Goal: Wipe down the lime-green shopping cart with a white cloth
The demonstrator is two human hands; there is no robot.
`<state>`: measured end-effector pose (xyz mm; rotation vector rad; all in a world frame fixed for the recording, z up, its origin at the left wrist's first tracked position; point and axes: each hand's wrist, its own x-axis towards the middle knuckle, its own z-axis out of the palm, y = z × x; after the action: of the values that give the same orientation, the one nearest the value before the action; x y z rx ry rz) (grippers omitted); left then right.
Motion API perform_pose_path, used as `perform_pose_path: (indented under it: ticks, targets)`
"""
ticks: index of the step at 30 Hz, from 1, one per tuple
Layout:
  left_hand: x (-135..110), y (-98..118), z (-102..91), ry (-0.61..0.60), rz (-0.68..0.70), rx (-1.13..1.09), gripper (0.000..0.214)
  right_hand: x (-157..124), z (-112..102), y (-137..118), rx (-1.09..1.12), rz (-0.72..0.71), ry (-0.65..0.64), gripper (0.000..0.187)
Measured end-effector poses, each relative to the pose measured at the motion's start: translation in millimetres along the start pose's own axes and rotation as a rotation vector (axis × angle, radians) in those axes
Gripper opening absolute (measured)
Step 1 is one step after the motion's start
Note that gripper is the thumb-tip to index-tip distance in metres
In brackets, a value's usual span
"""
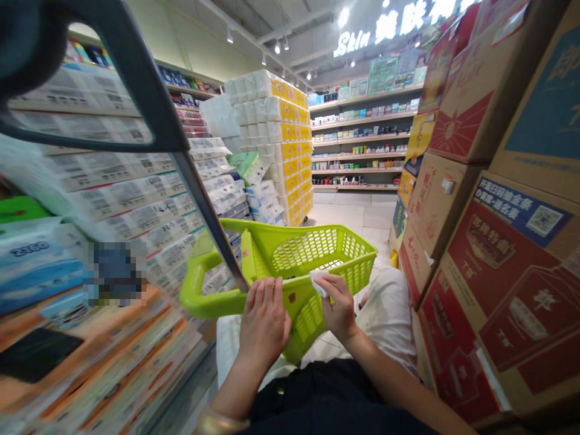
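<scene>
A lime-green plastic shopping basket (296, 329) with lattice walls stands in front of my knees, its inside showing no goods. My left hand (266, 320) has its fingers curled over the basket's near rim, close to the foot of a metal pull rod (206, 211). That rod slants up to a dark grey handle (165, 115) at the upper left. Pinched in my right hand (338, 305) is a small white wipe (319, 283), pressed on the same rim further right. Whether it is paper or cloth I cannot tell.
Stacked cartons (493, 254) rise close on my right. Tissue packs (127, 199) are piled on the left, with a black flat device (38, 354) lying on orange packs. A tall tissue stack (294, 151) and stocked shelves (360, 142) stand beyond the basket.
</scene>
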<state>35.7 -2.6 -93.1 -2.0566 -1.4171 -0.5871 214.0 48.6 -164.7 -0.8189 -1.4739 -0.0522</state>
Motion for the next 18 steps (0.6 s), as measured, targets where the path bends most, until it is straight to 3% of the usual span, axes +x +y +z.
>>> perform_pose_path:
  ticks: [3, 9, 13, 18]
  targets:
    - [-0.2, 0.5, -0.6, 0.004, 0.0, 0.007, 0.057, 11.7, -0.6, -6.1, -0.016, -0.015, 0.016, 0.039]
    - [-0.5, 1.4, -1.8, 0.009, -0.004, 0.008, 0.056, 17.7, 20.5, -18.4, -0.032, -0.074, -0.262, 0.052]
    - [-0.6, 0.5, -2.6, 0.007, 0.001, 0.017, 0.056, 13.8, 28.5, -23.6, 0.023, -0.073, -0.277, 0.058]
    - [-0.9, 0.2, -0.7, 0.034, -0.004, 0.026, 0.054, 15.6, 25.6, -26.2, 0.027, -0.106, -0.319, 0.048]
